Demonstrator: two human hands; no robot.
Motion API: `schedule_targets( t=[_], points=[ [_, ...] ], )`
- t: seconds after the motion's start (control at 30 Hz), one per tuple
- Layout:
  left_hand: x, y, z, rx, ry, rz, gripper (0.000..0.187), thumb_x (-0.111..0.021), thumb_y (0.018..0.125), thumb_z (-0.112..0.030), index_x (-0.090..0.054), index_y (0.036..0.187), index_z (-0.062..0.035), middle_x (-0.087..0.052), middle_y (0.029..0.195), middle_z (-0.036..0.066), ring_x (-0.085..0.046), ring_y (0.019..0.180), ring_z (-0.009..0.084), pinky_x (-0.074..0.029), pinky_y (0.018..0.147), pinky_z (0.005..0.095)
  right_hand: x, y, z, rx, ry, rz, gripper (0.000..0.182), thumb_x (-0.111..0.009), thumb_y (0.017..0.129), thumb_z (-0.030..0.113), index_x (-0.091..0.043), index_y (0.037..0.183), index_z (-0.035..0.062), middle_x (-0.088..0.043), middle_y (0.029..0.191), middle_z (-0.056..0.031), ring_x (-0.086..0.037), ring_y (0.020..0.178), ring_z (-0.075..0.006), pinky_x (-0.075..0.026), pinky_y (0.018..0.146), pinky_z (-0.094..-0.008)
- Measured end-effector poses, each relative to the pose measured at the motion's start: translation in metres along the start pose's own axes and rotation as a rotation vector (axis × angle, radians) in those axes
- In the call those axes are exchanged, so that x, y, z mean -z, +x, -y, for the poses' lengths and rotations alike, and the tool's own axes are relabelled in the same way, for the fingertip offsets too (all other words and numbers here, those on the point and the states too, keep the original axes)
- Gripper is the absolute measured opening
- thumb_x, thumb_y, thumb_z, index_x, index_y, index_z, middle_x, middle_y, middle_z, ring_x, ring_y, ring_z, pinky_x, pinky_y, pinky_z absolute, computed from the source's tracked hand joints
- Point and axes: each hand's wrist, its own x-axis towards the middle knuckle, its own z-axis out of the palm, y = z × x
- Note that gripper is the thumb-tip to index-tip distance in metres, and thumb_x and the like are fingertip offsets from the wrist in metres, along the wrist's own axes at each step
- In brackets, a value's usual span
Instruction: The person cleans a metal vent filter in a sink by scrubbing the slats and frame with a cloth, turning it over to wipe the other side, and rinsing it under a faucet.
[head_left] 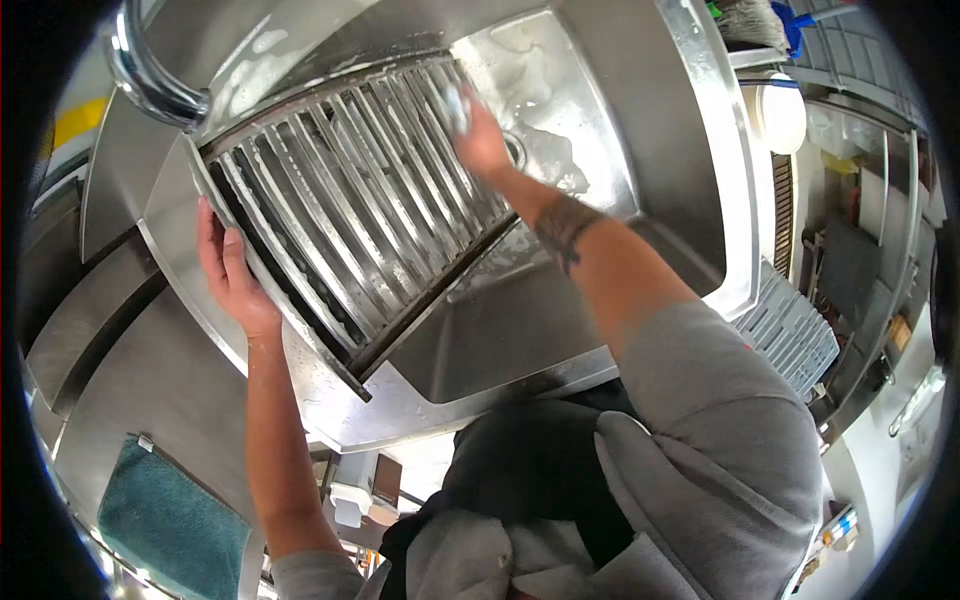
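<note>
A metal baffle hood filter with soapy suds on its slats lies tilted in a stainless steel sink. My left hand grips the filter's left edge, thumb and fingers along the frame. Over the slats at the far right end is my right hand, blurred by motion. Its fingers are closed around something small and whitish, whose kind I cannot tell. Behind the right wrist, part of the round drain shows on the wet, sudsy sink floor.
A chrome faucet curves over the sink's upper left corner. A teal towel lies at the lower left. Right of the sink are a white bucket, a grey slatted rack and wire shelving.
</note>
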Motion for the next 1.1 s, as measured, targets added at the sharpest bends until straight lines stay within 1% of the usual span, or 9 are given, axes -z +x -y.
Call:
schedule_targets(
  t=[0.17, 0.23, 0.33, 0.37, 0.47, 0.63, 0.87, 0.93, 1.1],
  points=[
    [0.001, 0.000, 0.003, -0.009, -0.055, -0.006, 0.046, -0.049, 0.106, -0.009, -0.045, 0.151, 0.0044, -0.044, 0.160, 0.016, -0.041, 0.147, 0.0267, -0.026, 0.124, 0.0388, 0.103, -0.077, 0.009, -0.017, -0.371, 0.393, 0.047, -0.057, 0.094, 0.008, -0.055, 0.140, 0.0033, -0.059, 0.134, -0.0306, -0.058, 0.125, -0.0417, -0.048, 0.105, -0.0507],
    [0.001, -0.001, 0.002, 0.004, -0.046, -0.003, 0.047, -0.049, 0.106, -0.010, -0.045, 0.151, 0.0044, -0.044, 0.160, 0.017, -0.040, 0.147, 0.0266, -0.026, 0.124, 0.0389, 0.136, -0.061, 0.049, -0.603, -0.094, 0.472, 0.046, -0.055, 0.104, 0.018, -0.049, 0.147, 0.0040, -0.061, 0.128, -0.0270, -0.061, 0.116, -0.0351, -0.050, 0.100, -0.0461],
    [0.001, -0.002, 0.000, 0.040, -0.034, -0.003, 0.048, -0.048, 0.106, -0.010, -0.044, 0.151, 0.0051, -0.044, 0.160, 0.017, -0.040, 0.148, 0.0265, -0.025, 0.124, 0.0389, 0.085, -0.048, -0.024, -0.271, -0.359, 0.237, 0.045, -0.051, 0.106, 0.016, -0.045, 0.150, 0.0079, -0.061, 0.126, -0.0261, -0.061, 0.116, -0.0310, -0.052, 0.097, -0.0427],
    [0.000, -0.002, 0.001, 0.045, -0.027, 0.000, 0.048, -0.048, 0.106, -0.010, -0.044, 0.151, 0.0051, -0.044, 0.160, 0.017, -0.040, 0.148, 0.0265, -0.025, 0.124, 0.0389, 0.046, -0.046, -0.058, -0.176, 0.025, 0.218, 0.050, -0.051, 0.106, 0.017, -0.041, 0.154, 0.0096, -0.059, 0.132, -0.0285, -0.058, 0.124, -0.0348, -0.050, 0.100, -0.0448],
    [0.001, 0.000, 0.003, 0.009, -0.045, 0.009, 0.048, -0.047, 0.107, -0.011, -0.043, 0.152, 0.0059, -0.044, 0.159, 0.017, -0.041, 0.147, 0.0268, -0.026, 0.124, 0.0390, 0.008, 0.002, -0.039, -0.245, -0.166, -0.053, 0.061, -0.060, 0.089, 0.015, -0.046, 0.146, 0.0015, -0.063, 0.128, -0.0338, -0.061, 0.121, -0.0487, -0.050, 0.101, -0.0510],
    [-0.005, -0.003, -0.007, 0.074, -0.016, -0.004, 0.053, -0.047, 0.109, -0.021, -0.040, 0.156, 0.0021, -0.049, 0.153, 0.018, -0.048, 0.140, 0.0250, -0.033, 0.119, 0.0380, -0.017, 0.115, -0.023, -0.299, -0.286, -0.042, 0.048, -0.064, 0.085, 0.026, -0.061, 0.124, -0.0019, -0.069, 0.114, -0.0322, -0.065, 0.112, -0.0490, -0.052, 0.100, -0.0526],
    [-0.001, -0.001, -0.001, 0.021, -0.030, -0.025, 0.049, -0.045, 0.106, -0.008, -0.043, 0.152, 0.0065, -0.045, 0.159, 0.019, -0.042, 0.147, 0.0276, -0.026, 0.124, 0.0388, 0.068, -0.046, -0.072, -0.547, -0.383, 0.302, 0.053, -0.064, 0.091, 0.029, -0.063, 0.129, -0.0070, -0.069, 0.116, -0.0335, -0.066, 0.113, -0.0472, -0.053, 0.098, -0.0499],
    [-0.001, -0.001, -0.002, 0.010, -0.003, -0.022, 0.048, -0.046, 0.105, -0.007, -0.045, 0.151, 0.0067, -0.045, 0.158, 0.019, -0.042, 0.147, 0.0279, -0.026, 0.124, 0.0391, 0.079, -0.079, -0.097, -0.458, -0.327, 0.191, 0.048, -0.061, 0.091, 0.029, -0.066, 0.123, -0.0070, -0.071, 0.110, -0.0314, -0.068, 0.109, -0.0480, -0.054, 0.095, -0.0514],
    [0.001, 0.000, 0.000, -0.015, 0.051, 0.009, 0.052, -0.046, 0.108, -0.018, -0.040, 0.154, 0.0068, -0.050, 0.153, 0.019, -0.049, 0.139, 0.0247, -0.033, 0.120, 0.0377, 0.018, 0.051, -0.026, -0.445, -0.480, 0.162, 0.042, -0.060, 0.092, 0.031, -0.069, 0.111, -0.0053, -0.069, 0.117, -0.0323, -0.068, 0.111, -0.0458, -0.054, 0.098, -0.0503]
  ],
)
